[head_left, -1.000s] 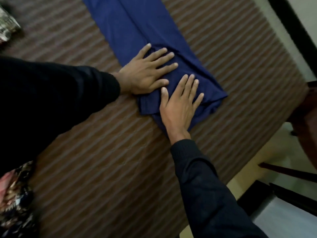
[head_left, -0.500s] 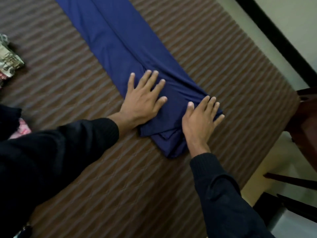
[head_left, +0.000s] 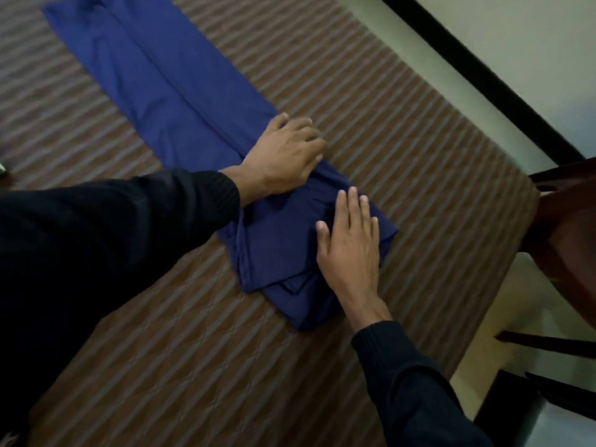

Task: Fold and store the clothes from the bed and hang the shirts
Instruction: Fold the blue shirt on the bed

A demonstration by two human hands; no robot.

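A long blue garment [head_left: 167, 88] lies stretched across the brown striped bedcover [head_left: 193, 366], its near end folded over into a thicker pad. My right hand [head_left: 350, 250] presses flat on that folded end with straight fingers. My left hand [head_left: 287, 156] rests across the garment just beyond the fold, its fingers reaching over the far edge of the cloth. Whether those fingers curl under the fabric is blurred. Both arms wear dark sleeves.
The bed's right edge runs diagonally past a pale floor strip and a dark skirting line [head_left: 483, 69]. A dark wooden chair [head_left: 567, 227] stands close to the bed's right corner. A scrap of patterned cloth shows at the far left edge.
My left hand has slid right across the garment to its far edge. My right hand has moved a little toward the fold's middle. The view has shifted, showing more of the garment's length.
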